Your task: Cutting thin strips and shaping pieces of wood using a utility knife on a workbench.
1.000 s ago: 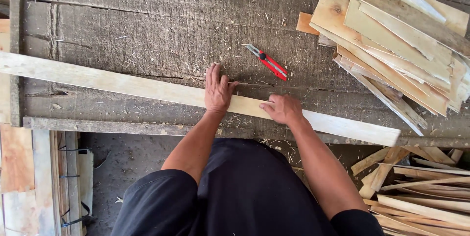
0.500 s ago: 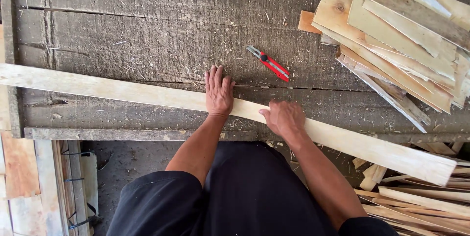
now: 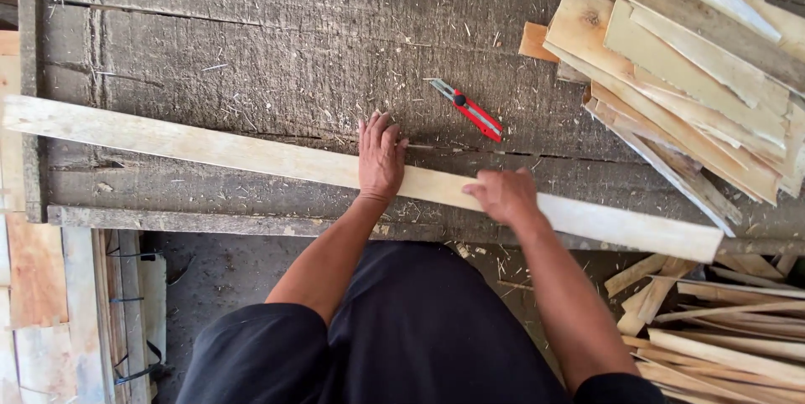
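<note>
grey, rough wood makes up the workbench (image 3: 251,35) in front of you, its top scored with cracks and dusted with splinters and sawdust. beyond its near edge the concrete floor (image 3: 218,274) shows dark and littered with chips. a heap of pale offcuts (image 3: 688,77) is stacked on the bench at your upper right, and more thin slats (image 3: 721,328) lie in a loose pile on the floor at your lower right. flat boards (image 3: 33,278) lean or lie at the far left below the bench. a red utility knife (image 3: 470,109) rests on the bench top just beyond your hands, apart from both of them. the long pale plank (image 3: 210,151) lies across the bench from the left edge, slanting down toward the right, its right end reaching just past the bench's near edge. your left hand (image 3: 381,159) lies flat on the plank near its middle, palm down, fingers spread and pointing away from you, pressing rather than gripping. your right hand (image 3: 503,194) sits on the plank just to the right, fingers curled loosely over its top; you cannot tell whether they close around the far edge. both forearms reach forward from your dark clothing, the left nearly straight, the right angled in from the right.
</note>
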